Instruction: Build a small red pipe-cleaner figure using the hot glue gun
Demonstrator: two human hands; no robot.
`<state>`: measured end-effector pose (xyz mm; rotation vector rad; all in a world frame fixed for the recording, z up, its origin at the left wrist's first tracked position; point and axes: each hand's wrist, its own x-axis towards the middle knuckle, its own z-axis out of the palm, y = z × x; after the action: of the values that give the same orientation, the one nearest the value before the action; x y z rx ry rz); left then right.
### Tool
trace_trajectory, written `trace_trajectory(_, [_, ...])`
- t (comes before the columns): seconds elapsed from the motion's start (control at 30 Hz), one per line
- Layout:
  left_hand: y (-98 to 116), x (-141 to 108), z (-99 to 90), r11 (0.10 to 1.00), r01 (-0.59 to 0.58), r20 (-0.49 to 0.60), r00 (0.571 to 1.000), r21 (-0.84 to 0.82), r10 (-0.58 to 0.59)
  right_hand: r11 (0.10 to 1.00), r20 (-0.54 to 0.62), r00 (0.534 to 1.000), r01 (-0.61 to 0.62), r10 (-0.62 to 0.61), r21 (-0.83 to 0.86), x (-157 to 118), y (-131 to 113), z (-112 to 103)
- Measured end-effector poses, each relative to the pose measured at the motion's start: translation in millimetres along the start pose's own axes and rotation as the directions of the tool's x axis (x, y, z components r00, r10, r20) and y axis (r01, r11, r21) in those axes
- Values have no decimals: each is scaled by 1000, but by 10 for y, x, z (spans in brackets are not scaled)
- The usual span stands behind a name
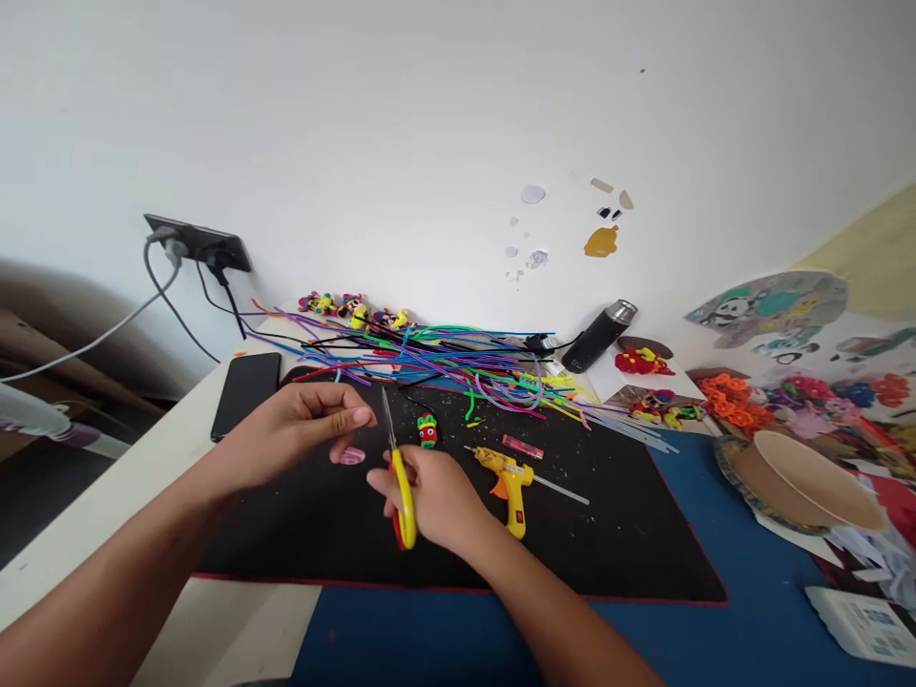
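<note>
My right hand (433,491) grips a pair of scissors (405,506) with yellow and red handles, its blades pointing up and away. Just left of the blade tips, my left hand (315,425) is closed in a pinch of thumb and forefinger; what it holds, if anything, is too small to make out. Beyond the scissors, a small red and green pipe-cleaner head with googly eyes (427,431) lies on the black mat (601,553). A pink oval piece (351,456) rests by my left fingertips. Right of my right hand lies a yellow hot glue gun (505,472) with a glue stick in its back.
Many coloured pipe cleaners (458,358) spread along the wall, with small finished figures (354,307) behind them. A phone (247,391) lies at left. A black flask (599,336) leans at the back right. A beige bowl (816,477) and fuzzy flowers (730,401) stand at right.
</note>
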<state>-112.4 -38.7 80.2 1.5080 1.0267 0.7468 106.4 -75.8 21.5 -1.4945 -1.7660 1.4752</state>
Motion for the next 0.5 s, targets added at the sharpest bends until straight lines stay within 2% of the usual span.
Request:
trace_trajectory(0.1, [-65, 17, 43, 998, -15, 4, 1000, -67, 15, 999, -35, 999, 30, -31, -26, 333, -89, 64])
trace_trajectory(0.2, [-148, 73, 74, 989, 35, 11, 999, -146, -34, 995, 8, 995, 95, -95, 27, 434, -93, 100])
trace_trajectory(0.3, [-193, 143, 75, 992, 49, 50, 998, -116, -43, 984, 19, 988, 152, -154, 94, 325, 0, 62])
trace_trajectory(0.5, [-155, 271, 187, 999, 51, 154, 987, -1, -50, 942, -225, 961, 216, -160, 256, -3, 213, -254])
